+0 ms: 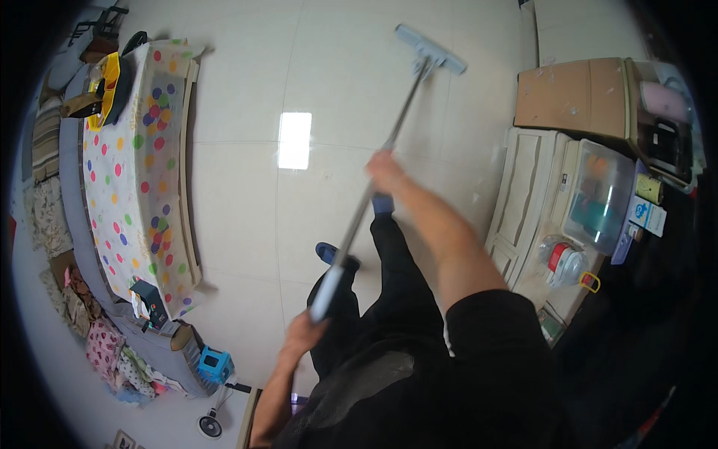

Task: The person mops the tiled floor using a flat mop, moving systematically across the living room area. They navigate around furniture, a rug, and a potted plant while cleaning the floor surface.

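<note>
A mop with a long metal pole (354, 225) slants across the head view, its flat grey head (431, 49) resting on the pale tiled floor (241, 207) at the upper right of centre. My right hand (386, 172) is closed around the middle of the pole. Lower down, my left hand (305, 332) grips the end of the pole, just below its light grey grip sleeve. Both hands look slightly blurred. My feet, in blue slippers (326, 252), stand on the floor beneath the pole.
Along the left runs a table with a polka-dot cloth (120, 191), a grey sofa (73, 146) behind it. A blue stool (215, 363) and a small fan (210, 425) stand at lower left. At right are a white cabinet (519, 191), a cardboard box (569, 98) and a clear plastic bin (599, 196).
</note>
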The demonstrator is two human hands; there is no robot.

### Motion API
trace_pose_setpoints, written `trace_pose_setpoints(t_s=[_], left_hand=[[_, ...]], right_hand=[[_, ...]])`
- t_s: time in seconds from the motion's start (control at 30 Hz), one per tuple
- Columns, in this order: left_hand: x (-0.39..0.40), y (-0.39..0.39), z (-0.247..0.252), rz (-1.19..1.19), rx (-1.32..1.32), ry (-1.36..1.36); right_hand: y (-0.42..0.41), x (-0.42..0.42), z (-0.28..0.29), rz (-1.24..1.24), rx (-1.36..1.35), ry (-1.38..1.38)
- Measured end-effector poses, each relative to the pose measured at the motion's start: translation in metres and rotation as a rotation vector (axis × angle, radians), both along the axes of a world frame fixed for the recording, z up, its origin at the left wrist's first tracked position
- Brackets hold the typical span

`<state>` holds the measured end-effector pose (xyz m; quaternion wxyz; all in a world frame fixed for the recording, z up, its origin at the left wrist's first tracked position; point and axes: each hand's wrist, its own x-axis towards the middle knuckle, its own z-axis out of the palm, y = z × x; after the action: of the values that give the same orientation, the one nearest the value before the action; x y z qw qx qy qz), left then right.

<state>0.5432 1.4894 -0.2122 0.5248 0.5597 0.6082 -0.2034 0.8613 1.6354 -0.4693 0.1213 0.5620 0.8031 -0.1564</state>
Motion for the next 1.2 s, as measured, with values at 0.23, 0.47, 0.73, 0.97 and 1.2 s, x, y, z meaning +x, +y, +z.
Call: trace_pose_setpoints(t_s=[0.23, 0.47, 0.73, 0.97, 1.2], left_hand=[[0.033, 0.007, -0.036, -0.117, -0.038, -0.137], [-0.352, -0.013, 0.061, -0.319, 0.083, 0.396], [-0.529, 0.063, 0.265, -0.291, -0.093, 0.842], [-0.414, 0.115, 0.110, -1.081, 0.138, 0.173], [-0.077, 0.070, 0.007, -0.782, -0.039, 0.058]], right_hand=[[-0.006, 0.056, 0.008, -0.293, -0.145, -0.271], [-0.107, -0.310, 0.035, -0.127, -0.200, 0.398], [-0.085, -0.460, 0.168, 0.042, -0.236, 0.993], [-0.082, -0.297, 0.087, -0.237, -0.194, 0.689], [-0.173, -0.042, 0.017, -0.638, 0.048, 0.264]])
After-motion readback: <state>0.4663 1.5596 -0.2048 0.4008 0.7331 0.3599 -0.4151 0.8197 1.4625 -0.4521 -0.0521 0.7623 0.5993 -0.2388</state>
